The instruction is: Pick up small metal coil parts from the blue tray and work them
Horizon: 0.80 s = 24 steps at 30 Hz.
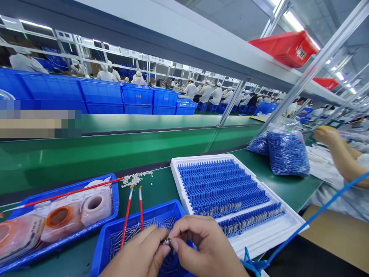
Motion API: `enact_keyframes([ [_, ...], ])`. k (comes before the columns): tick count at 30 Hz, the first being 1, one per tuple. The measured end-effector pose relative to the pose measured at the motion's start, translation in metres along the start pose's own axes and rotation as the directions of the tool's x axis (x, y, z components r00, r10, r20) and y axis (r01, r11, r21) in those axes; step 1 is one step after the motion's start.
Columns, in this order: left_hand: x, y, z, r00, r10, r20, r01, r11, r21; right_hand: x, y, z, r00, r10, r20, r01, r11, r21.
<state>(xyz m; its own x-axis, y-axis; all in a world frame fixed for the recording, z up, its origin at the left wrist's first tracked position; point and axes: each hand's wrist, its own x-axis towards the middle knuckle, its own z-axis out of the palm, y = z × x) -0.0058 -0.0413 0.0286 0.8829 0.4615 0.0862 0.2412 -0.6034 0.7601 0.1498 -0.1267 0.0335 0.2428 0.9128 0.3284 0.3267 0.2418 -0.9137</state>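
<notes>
My left hand (pixel 141 250) and my right hand (pixel 201 246) meet fingertip to fingertip, pinching a small shiny metal part (pixel 166 241), mostly hidden by the fingers. Below them is a blue bin (pixel 99 246) holding many thin, spiral metal pieces (pixel 127 232). Two red-handled brushes (pixel 127 215) lean in the bin with their bristles upward. To the right rests a white foam tray (pixel 176 173) with rows of upright blue plastic pieces (pixel 213 181). Silver spiral pieces (pixel 250 220) stand in its nearer rows.
Left, a blue tray (pixel 115 200) holds stained pots (pixel 60 218) under a long red brush (pixel 72 196). Small white bits (pixel 135 179) lie behind the bin. Bags of blue pieces (pixel 288 154) stand back right. A blue cord (pixel 305 223) crosses near a co-worker's arm (pixel 340 154).
</notes>
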Motion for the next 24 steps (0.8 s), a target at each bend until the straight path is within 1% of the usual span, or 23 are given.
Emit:
enact_keyframes([
  [2, -0.002, -0.005, 0.001, 0.999, 0.020, -0.028, -0.017, 0.994, 0.112, 0.000, 0.002, 0.004, 0.997, -0.047, -0.053, 0.046, 0.998, -0.031],
  [3, -0.002, -0.007, 0.001, 0.999, 0.032, -0.021, -0.028, 0.989, 0.144, 0.000, 0.002, 0.004, 0.995, -0.077, -0.062, 0.074, 0.996, -0.051],
  [5, -0.003, -0.007, 0.001, 1.000, 0.024, 0.010, -0.025, 0.989, 0.148, 0.000, 0.002, 0.003, 0.990, -0.133, -0.056, 0.129, 0.989, -0.073],
  [7, -0.001, -0.005, 0.001, 0.999, -0.025, 0.021, 0.023, 0.995, 0.095, 0.001, 0.000, 0.000, 0.987, -0.162, -0.015, 0.160, 0.983, -0.096],
  [10, 0.002, 0.003, 0.002, 0.996, -0.090, -0.027, 0.089, 0.995, -0.048, 0.002, -0.003, -0.005, 0.974, -0.221, 0.038, 0.225, 0.961, -0.162],
  [13, 0.005, 0.012, 0.000, 0.992, -0.107, -0.065, 0.094, 0.978, -0.184, 0.001, -0.003, -0.004, 0.936, -0.351, 0.014, 0.341, 0.900, -0.272],
  [15, 0.007, 0.017, -0.003, 0.990, -0.132, -0.058, 0.114, 0.962, -0.248, 0.001, -0.003, -0.001, 0.903, -0.429, -0.018, 0.396, 0.849, -0.350],
  [17, 0.008, 0.020, -0.006, 0.981, -0.192, -0.031, 0.172, 0.929, -0.328, 0.001, -0.002, 0.000, 0.883, -0.469, -0.014, 0.429, 0.819, -0.382],
  [19, 0.010, 0.020, -0.007, 0.964, -0.262, 0.046, 0.255, 0.857, -0.448, 0.001, -0.002, -0.001, 0.882, -0.471, 0.020, 0.444, 0.815, -0.372],
  [20, 0.011, 0.019, -0.007, 0.954, -0.280, 0.103, 0.293, 0.810, -0.508, 0.001, -0.002, -0.002, 0.888, -0.460, 0.031, 0.440, 0.825, -0.355],
  [22, 0.012, 0.016, -0.006, 0.937, -0.277, 0.213, 0.349, 0.730, -0.587, 0.002, -0.004, -0.006, 0.910, -0.411, 0.044, 0.405, 0.863, -0.303],
  [23, 0.012, 0.015, -0.006, 0.936, -0.263, 0.233, 0.351, 0.723, -0.595, 0.002, -0.004, -0.007, 0.924, -0.380, 0.050, 0.379, 0.883, -0.277],
  [24, 0.012, 0.015, -0.005, 0.943, -0.249, 0.222, 0.333, 0.744, -0.579, 0.002, -0.006, -0.009, 0.936, -0.346, 0.063, 0.351, 0.901, -0.254],
])
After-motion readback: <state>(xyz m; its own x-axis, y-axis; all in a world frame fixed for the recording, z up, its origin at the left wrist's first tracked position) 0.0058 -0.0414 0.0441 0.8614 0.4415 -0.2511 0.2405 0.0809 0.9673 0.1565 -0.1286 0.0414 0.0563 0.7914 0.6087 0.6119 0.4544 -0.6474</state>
